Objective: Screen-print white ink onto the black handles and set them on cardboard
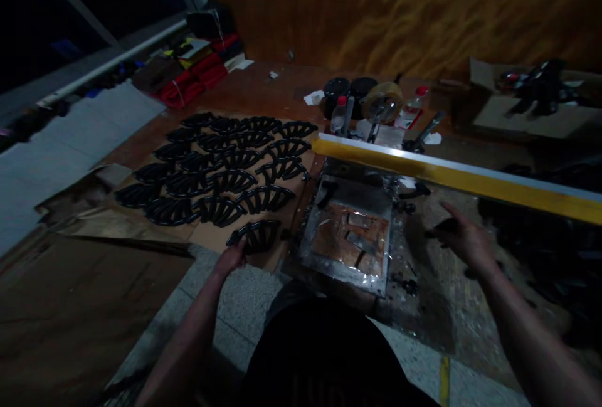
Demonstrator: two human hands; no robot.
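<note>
At the near edge of the cardboard, my left hand [232,256] pinches the left end of a glossy black fan-shaped part [259,236] with curved ribs. Similar black ribbed parts [230,180] lie in rows just beyond it. Over the right side of the bench, my right hand [473,245] has its index finger stretched forward and a small dark piece [446,226] at its fingertips; the exact shape of that piece is too dim to make out. Between my hands lies a metal plate [345,231] with a worn brown sheet and a few small metal blocks on it.
A yellow and white bar [451,172] crosses above the bench's right side. Behind it stand bottles with red caps [338,115], a tape roll [383,96] and black tubs [337,88]. A cardboard box [512,115] sits back right; dark parts [540,244] pile up at right.
</note>
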